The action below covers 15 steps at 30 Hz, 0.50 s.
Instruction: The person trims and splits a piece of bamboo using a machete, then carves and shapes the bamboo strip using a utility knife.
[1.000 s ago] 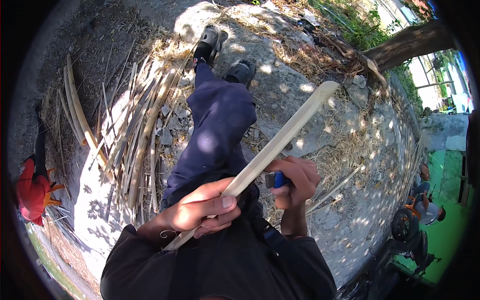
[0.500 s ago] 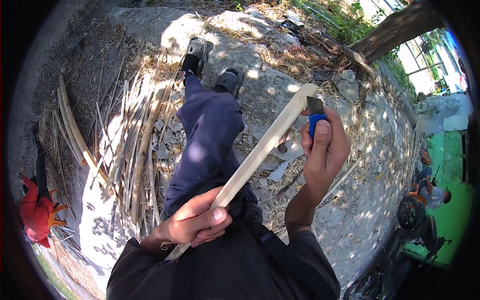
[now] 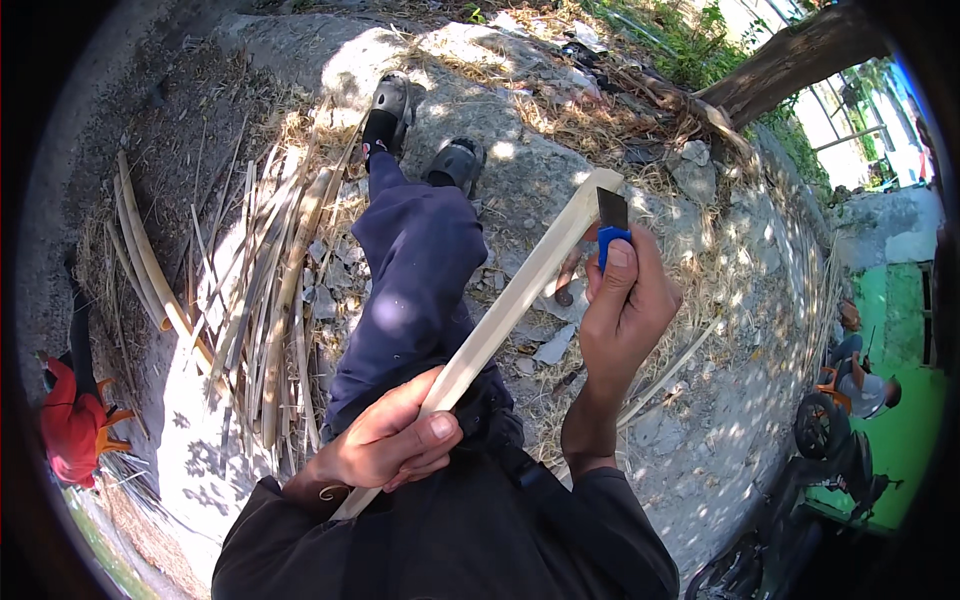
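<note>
— Fingers first: how does each hand grip?

— The left hand (image 3: 385, 450) is clenched round the near end of a pale bamboo slat (image 3: 500, 320), thumb pressed flat on its upper face, down at about seven o'clock. The right hand (image 3: 625, 310) is wrapped tight on a blue-handled knife (image 3: 610, 228), thumb along the handle, the dark blade sticking up past the fist.

— And where does the slat run?

— From the left fist it slants toward one o'clock, over the outstretched leg in dark blue trousers (image 3: 415, 280), and ends just beside the blade; whether the edge touches the tip I cannot tell.

— What lies around?

— At nine o'clock, a heap of split bamboo strips (image 3: 265, 290) on the concrete ground (image 3: 720, 440). Grey sandals (image 3: 455, 165) at twelve o'clock, shavings and dry straw about them. A red rooster (image 3: 72, 425) at the far nine o'clock edge, and a motorbike (image 3: 830, 470) at four o'clock.
</note>
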Each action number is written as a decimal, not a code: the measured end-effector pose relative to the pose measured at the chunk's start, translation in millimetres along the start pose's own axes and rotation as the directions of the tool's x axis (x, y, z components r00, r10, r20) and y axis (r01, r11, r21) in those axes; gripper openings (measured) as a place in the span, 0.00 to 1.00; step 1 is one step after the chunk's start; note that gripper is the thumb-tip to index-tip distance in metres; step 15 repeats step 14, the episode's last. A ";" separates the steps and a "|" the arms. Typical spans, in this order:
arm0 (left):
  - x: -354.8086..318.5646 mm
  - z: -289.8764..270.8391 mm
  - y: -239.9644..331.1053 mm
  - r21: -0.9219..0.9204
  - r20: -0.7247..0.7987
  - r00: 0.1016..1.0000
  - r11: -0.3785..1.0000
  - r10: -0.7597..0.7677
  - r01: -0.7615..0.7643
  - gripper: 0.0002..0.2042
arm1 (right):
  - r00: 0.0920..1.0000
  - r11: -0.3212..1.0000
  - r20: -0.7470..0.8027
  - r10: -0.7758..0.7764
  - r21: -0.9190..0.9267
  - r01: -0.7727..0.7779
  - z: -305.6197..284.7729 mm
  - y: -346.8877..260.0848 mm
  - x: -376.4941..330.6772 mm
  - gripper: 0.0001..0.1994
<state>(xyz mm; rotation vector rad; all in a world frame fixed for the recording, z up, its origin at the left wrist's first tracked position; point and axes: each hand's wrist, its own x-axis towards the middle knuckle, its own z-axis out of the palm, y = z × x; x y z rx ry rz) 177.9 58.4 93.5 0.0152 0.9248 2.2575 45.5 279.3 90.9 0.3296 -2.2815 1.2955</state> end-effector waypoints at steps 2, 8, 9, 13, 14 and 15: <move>1.1 -1.7 -1.0 0.012 0.016 1.000 1.000 -0.003 0.003 0.27 | 1.000 0.999 0.010 0.016 0.027 -0.017 1.1 1.3 -2.6 0.14; 3.4 1.6 0.0 0.013 0.019 0.999 0.999 -0.038 0.038 0.28 | 0.992 0.986 -0.058 0.114 0.129 -0.106 16.5 -0.4 -13.5 0.17; 3.9 1.9 0.1 0.014 0.020 0.999 0.999 -0.038 0.037 0.28 | 0.986 0.981 -0.116 0.121 0.166 -0.101 20.7 0.7 -15.7 0.18; 4.3 1.1 -0.7 -0.004 0.027 0.998 0.998 -0.055 0.055 0.28 | 0.979 0.965 -0.111 0.172 0.219 -0.145 26.9 10.2 -23.4 0.17; 3.6 -0.6 -1.8 -0.016 0.027 0.998 0.998 -0.057 0.058 0.28 | 0.980 0.969 -0.125 0.155 0.213 -0.126 29.2 9.0 -22.0 0.17; 3.6 -0.6 -1.8 -0.016 0.027 0.998 0.998 -0.057 0.058 0.28 | 0.980 0.969 -0.125 0.155 0.213 -0.126 29.2 9.0 -22.0 0.17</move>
